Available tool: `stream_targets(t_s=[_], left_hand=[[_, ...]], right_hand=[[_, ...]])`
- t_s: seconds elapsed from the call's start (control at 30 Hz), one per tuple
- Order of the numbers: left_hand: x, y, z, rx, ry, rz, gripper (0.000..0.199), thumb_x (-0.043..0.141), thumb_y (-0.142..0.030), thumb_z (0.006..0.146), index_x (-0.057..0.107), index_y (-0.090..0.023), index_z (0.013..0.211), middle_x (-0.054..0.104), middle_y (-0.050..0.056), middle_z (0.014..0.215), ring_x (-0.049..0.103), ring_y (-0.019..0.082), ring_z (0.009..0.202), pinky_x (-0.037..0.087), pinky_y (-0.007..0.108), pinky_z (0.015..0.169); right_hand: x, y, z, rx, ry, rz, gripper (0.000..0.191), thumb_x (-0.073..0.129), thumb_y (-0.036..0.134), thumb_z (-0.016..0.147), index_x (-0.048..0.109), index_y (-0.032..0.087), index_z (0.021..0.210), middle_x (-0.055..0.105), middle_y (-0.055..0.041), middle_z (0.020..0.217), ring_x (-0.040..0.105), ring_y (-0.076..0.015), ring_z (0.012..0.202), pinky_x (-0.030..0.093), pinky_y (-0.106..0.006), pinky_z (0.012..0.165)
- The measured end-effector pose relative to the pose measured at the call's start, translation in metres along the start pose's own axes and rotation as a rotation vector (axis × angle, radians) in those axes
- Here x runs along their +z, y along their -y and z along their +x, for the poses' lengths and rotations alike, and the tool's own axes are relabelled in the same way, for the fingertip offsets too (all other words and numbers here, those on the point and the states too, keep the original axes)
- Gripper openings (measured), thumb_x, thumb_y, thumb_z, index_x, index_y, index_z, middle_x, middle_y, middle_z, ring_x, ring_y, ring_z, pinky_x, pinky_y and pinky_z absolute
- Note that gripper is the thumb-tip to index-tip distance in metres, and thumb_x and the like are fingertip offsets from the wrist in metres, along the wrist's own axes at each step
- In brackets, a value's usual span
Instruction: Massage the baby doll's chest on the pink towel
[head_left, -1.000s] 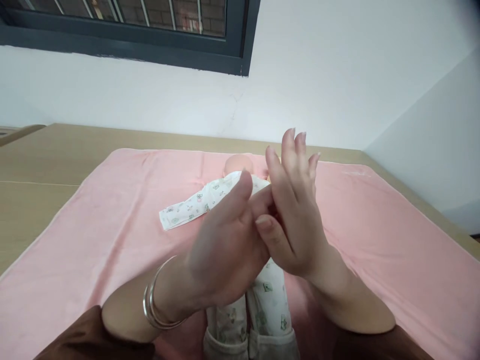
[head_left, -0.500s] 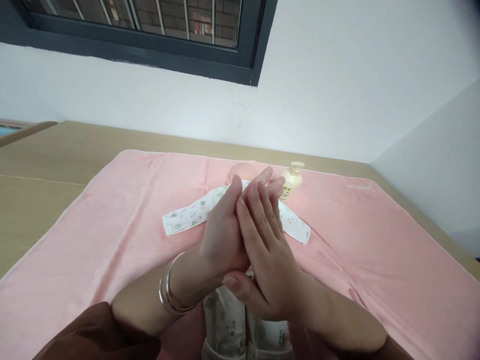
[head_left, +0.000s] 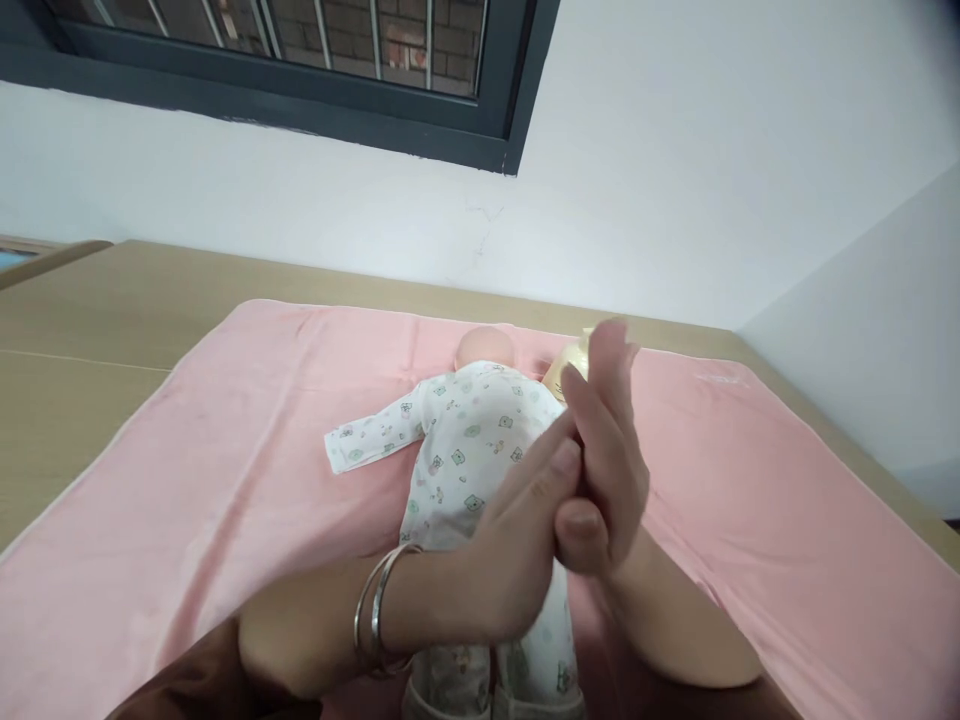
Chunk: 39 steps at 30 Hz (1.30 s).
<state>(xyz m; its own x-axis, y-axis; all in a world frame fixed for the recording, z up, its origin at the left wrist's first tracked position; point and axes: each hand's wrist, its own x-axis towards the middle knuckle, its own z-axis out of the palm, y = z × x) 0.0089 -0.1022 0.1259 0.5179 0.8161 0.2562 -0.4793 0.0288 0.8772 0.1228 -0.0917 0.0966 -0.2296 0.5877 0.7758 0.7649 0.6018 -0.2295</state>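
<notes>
My left hand (head_left: pixel 514 565), with two silver bangles (head_left: pixel 379 610) at the wrist, is pressed against my right hand (head_left: pixel 616 455) palm to palm. The fingers of both are stretched out, and I see nothing held between them. Below and behind them lies a baby doll (head_left: pixel 454 465) in a white printed outfit, its head toward the wall. One sleeve reaches out to the left; the other is hidden behind my hands. A pale yellow pump bottle (head_left: pixel 564 372) stands near the doll's head, partly covered by my right fingers.
A pink blanket (head_left: pixel 750 500) is spread under the doll on a wooden table (head_left: pixel 90 310). Behind the table rises a white wall (head_left: pixel 637 180) with a dark-framed barred window (head_left: pixel 450 140). A wooden edge (head_left: pixel 67 262) shows at the far left.
Both hands have shifted right and turned over against each other, so the left now lies in front. The doll's torso has come into sight, while its right-side sleeve is now covered.
</notes>
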Motion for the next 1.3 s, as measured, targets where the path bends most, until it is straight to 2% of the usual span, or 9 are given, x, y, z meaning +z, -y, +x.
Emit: stream_targets(t_s=[0.13,0.23,0.43,0.57,0.8,0.97,1.07,1.2,1.3], left_hand=[[-0.024,0.017,0.027,0.089,-0.224,-0.089,0.04,0.033,-0.042,0.099,0.061,-0.023,0.12,0.064,0.006,0.133,0.05,0.025,0.137,0.037,0.048,0.12],[-0.068,0.045,0.047,0.172,-0.492,0.212,0.035,0.051,-0.029,0.09,0.061,-0.022,0.122,0.061,0.005,0.139,0.051,0.024,0.137,0.037,0.045,0.119],[-0.124,0.101,0.058,0.101,-0.712,0.705,0.025,0.046,-0.021,0.087,0.069,-0.02,0.096,0.074,0.005,0.106,0.066,0.021,0.104,0.052,0.042,0.1],[-0.126,0.111,0.053,0.165,-0.703,0.771,0.025,0.046,-0.019,0.087,0.069,-0.02,0.095,0.074,0.004,0.101,0.067,0.019,0.097,0.054,0.038,0.093],[-0.134,0.118,0.058,0.158,-0.559,0.988,0.04,0.043,-0.012,0.085,0.065,-0.02,0.118,0.065,0.007,0.133,0.057,0.022,0.127,0.042,0.047,0.114],[-0.136,0.12,0.059,0.151,-0.511,1.05,0.039,0.045,-0.016,0.086,0.064,-0.02,0.12,0.065,0.008,0.133,0.054,0.024,0.129,0.039,0.049,0.117],[-0.139,0.121,0.059,0.164,-0.501,1.046,0.037,0.042,-0.016,0.087,0.066,-0.019,0.117,0.067,0.007,0.128,0.056,0.023,0.125,0.04,0.047,0.115],[-0.142,0.122,0.059,0.195,-0.518,0.991,0.035,0.038,-0.022,0.093,0.066,-0.019,0.114,0.068,0.007,0.124,0.059,0.021,0.119,0.044,0.044,0.111],[-0.14,0.122,0.06,0.192,-0.523,0.999,0.035,0.037,-0.023,0.093,0.066,-0.02,0.112,0.069,0.007,0.122,0.06,0.021,0.117,0.044,0.043,0.11]], right_hand=[[0.029,-0.027,0.0,0.033,-0.025,0.07,0.062,0.035,0.027,0.099,0.014,0.033,0.158,0.023,-0.0049,0.164,0.017,-0.0339,0.152,0.016,-0.072,0.119],[0.052,-0.039,-0.017,0.088,0.047,0.158,0.058,0.039,0.017,0.097,0.032,0.027,0.153,0.042,-0.0089,0.155,0.037,-0.025,0.146,0.034,-0.057,0.119],[0.071,-0.047,-0.034,0.109,0.112,0.176,0.043,0.039,0.012,0.092,0.064,0.021,0.126,0.066,-0.0091,0.132,0.059,-0.0212,0.128,0.049,-0.046,0.111],[0.078,-0.051,-0.036,0.024,0.175,0.169,0.043,0.038,0.014,0.093,0.066,0.02,0.126,0.067,-0.0074,0.13,0.056,-0.0208,0.131,0.045,-0.046,0.116],[0.076,-0.087,-0.022,0.141,0.647,-0.048,0.052,0.032,0.032,0.102,0.044,0.015,0.148,0.033,-0.0067,0.16,0.023,-0.0279,0.152,0.019,-0.059,0.125],[0.073,-0.093,-0.017,0.427,0.633,-0.239,0.064,0.03,0.041,0.103,0.035,0.0,0.151,0.033,-0.0217,0.158,0.028,-0.034,0.149,0.027,-0.054,0.123],[0.074,-0.066,-0.029,0.346,0.578,-0.331,0.058,0.031,0.027,0.1,0.038,-0.006,0.147,0.037,-0.0258,0.155,0.029,-0.0367,0.148,0.024,-0.054,0.124],[0.073,-0.043,-0.038,0.093,0.603,-0.186,0.058,0.037,0.024,0.096,0.04,0.002,0.149,0.034,-0.0163,0.159,0.023,-0.0323,0.151,0.019,-0.052,0.126],[0.074,-0.06,-0.03,0.204,0.62,-0.142,0.054,0.033,0.027,0.099,0.04,0.013,0.151,0.031,-0.0082,0.161,0.022,-0.0306,0.152,0.019,-0.056,0.125]])
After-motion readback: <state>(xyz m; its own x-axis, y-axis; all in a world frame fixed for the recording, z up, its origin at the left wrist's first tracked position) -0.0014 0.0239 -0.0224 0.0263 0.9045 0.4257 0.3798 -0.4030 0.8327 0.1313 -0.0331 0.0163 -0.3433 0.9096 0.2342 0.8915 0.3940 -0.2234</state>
